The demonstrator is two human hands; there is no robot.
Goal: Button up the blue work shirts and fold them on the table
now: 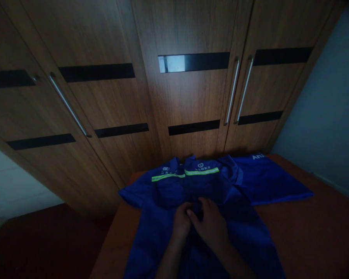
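Note:
A dark blue work shirt (159,224) with short sleeves lies spread front side up, its collar toward the wardrobe. Yellow-green reflective strips and pale printed marks cross its chest. At the middle of the front, below the strips, my left hand (182,221) is closed on the shirt's front edge. Close beside it, my right hand (211,221) pinches the same front opening, thumb toward the left hand. Any button between the fingers is too dark to make out. The lower part of the shirt runs under my forearms and out of view.
The shirt lies on a reddish-brown wooden table (311,232). A brighter blue folded cloth (267,182) with white letters lies at its right, partly under the sleeve. Behind the table stands a wooden wardrobe (192,97) with metal handles. A pale wall (328,104) is at the right.

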